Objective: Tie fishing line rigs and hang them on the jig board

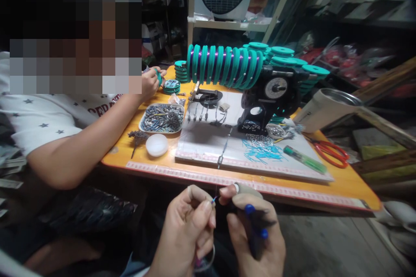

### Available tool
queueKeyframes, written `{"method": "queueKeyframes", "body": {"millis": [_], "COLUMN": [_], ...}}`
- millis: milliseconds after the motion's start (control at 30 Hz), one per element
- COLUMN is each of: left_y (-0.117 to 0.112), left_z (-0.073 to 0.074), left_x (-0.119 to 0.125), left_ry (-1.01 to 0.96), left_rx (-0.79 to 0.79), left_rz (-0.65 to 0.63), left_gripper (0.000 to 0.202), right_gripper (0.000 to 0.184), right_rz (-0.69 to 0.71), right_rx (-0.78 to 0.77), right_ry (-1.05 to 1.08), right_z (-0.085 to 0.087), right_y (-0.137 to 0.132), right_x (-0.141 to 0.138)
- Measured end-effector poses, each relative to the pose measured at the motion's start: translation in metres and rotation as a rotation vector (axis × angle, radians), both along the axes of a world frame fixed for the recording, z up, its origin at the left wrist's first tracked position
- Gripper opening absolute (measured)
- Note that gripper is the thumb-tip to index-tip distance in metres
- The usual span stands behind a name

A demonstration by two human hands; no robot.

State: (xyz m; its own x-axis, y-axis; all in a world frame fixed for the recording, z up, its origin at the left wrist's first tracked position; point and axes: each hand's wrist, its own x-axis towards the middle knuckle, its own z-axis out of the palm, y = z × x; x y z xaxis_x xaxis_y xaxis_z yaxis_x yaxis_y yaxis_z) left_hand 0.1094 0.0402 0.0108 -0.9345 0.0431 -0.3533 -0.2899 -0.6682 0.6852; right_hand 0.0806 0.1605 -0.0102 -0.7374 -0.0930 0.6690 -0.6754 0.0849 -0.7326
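My left hand (186, 233) is closed, thumb and forefinger pinching a tiny blue piece (213, 200) beside a thin line (216, 188). That line seems to run up to a small dark swivel-like fitting (220, 161) at the board's front edge. My right hand (264, 246), with a pale cover on a finger, curls around a dark hand tool with blue ends (256, 229); its exact kind is blurred. The right fingertips are close to the blue piece, and I cannot tell whether they touch the line. Both hands are just in front of the table.
A pale board (201, 143) bears a black stand (256, 117) with teal line spools (224, 65), blue bits (263, 151) and a green cutter (305, 160). Nearby are red-handled scissors (331, 153), a tray of metal parts (162, 130) and a white cup (156, 145). Another person (81, 138) sits left.
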Motion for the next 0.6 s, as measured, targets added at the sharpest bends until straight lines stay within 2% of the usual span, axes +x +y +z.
{"method": "queueKeyframes", "body": {"millis": [133,200,367,433,533,600], "left_y": [0.001,0.001,-0.002,-0.002,-0.002,-0.002], "left_z": [0.009,0.010,0.002,-0.003,-0.010,-0.015], "left_x": [0.001,0.001,-0.001,-0.005,-0.011,-0.014], "left_ry": [-0.095,-0.095,-0.080,-0.028,0.110,0.201], "left_rx": [-0.022,-0.035,-0.100,-0.168,-0.301,-0.382], "left_rz": [0.032,0.029,0.020,0.087,0.272,0.320], "left_gripper": [0.058,0.059,0.057,0.054,0.042,0.032], "right_gripper": [0.034,0.035,0.030,0.029,0.034,0.036], "right_rz": [0.170,0.211,0.169,0.144,0.125,0.101], "right_rx": [0.060,0.081,0.123,0.156,0.234,0.282], "right_ry": [-0.031,-0.039,-0.015,0.007,0.050,0.071], "right_z": [0.004,0.006,0.007,0.006,0.002,-0.001], "right_y": [0.004,0.004,0.000,-0.001,0.001,0.001], "right_x": [-0.009,-0.012,-0.019,-0.021,-0.024,-0.024]}}
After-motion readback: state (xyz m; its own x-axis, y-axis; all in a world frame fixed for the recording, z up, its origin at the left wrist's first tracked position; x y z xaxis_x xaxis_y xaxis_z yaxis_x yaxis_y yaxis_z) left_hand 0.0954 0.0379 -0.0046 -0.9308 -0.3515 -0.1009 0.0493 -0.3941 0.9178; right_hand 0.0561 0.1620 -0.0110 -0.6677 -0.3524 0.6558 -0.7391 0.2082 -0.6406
